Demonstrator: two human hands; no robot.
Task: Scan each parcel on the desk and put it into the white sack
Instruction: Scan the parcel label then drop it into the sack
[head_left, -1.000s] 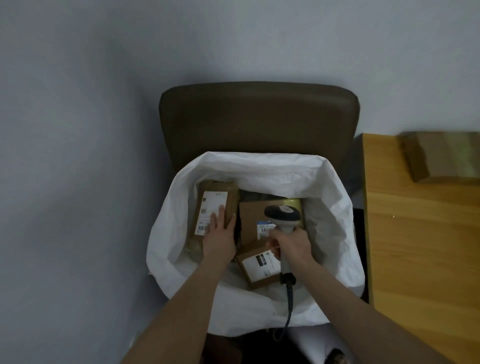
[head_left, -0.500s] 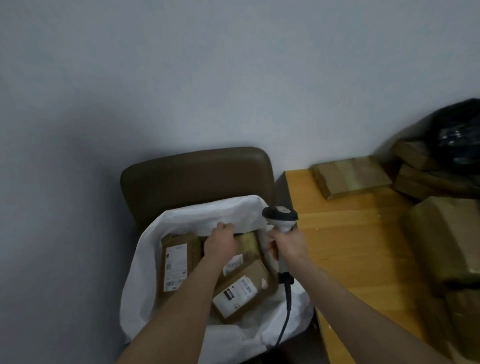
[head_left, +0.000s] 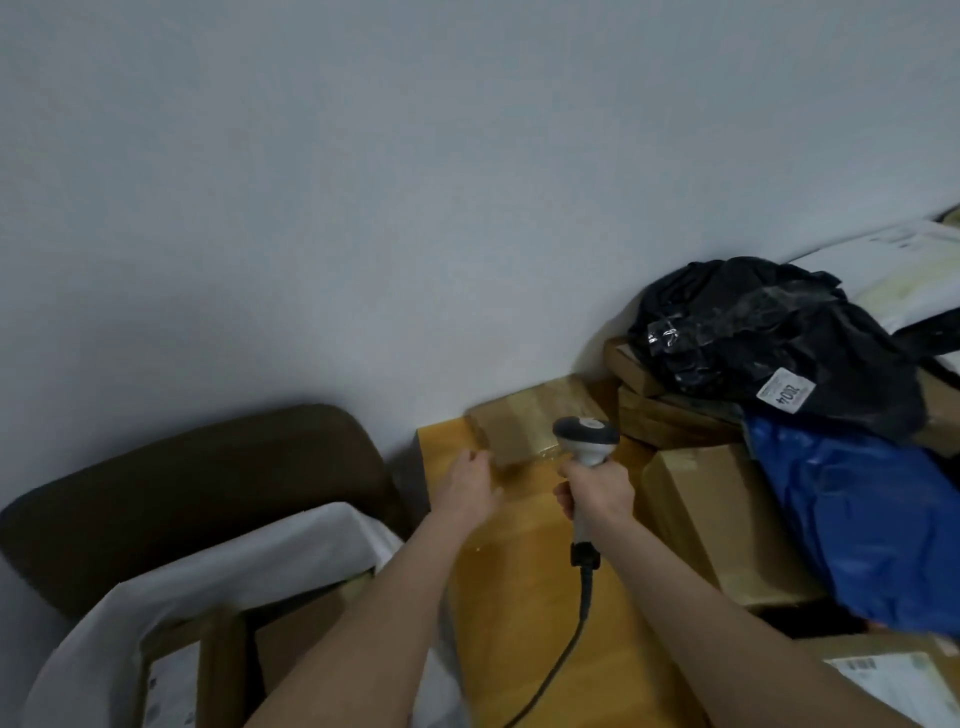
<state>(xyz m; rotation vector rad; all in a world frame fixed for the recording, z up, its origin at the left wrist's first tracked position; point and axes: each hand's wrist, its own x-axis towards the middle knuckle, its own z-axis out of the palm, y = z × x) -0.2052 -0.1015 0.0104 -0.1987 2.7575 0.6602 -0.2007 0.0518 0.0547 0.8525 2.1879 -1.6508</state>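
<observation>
My right hand (head_left: 597, 491) grips the handle of a grey-and-white barcode scanner (head_left: 586, 435), held upright over the wooden desk (head_left: 524, 597). My left hand (head_left: 467, 486) is over the desk's far left corner, fingers relaxed, just short of a flat taped cardboard parcel (head_left: 530, 423) by the wall. The white sack (head_left: 249, 561) sits open on a brown chair (head_left: 197, 483) at lower left, with several labelled brown parcels (head_left: 296, 639) inside.
More parcels crowd the desk's right side: a brown box (head_left: 717, 514), a blue bag (head_left: 872, 525), a black bag (head_left: 769, 332), stacked boxes (head_left: 670, 415) and a labelled box (head_left: 893, 680) at the bottom right. The scanner's cable (head_left: 561, 660) trails across the desk.
My view swung right from the sack to the desk. My left hand left the sack and moved over the desk toward the flat parcel. My right hand carried the scanner along.
</observation>
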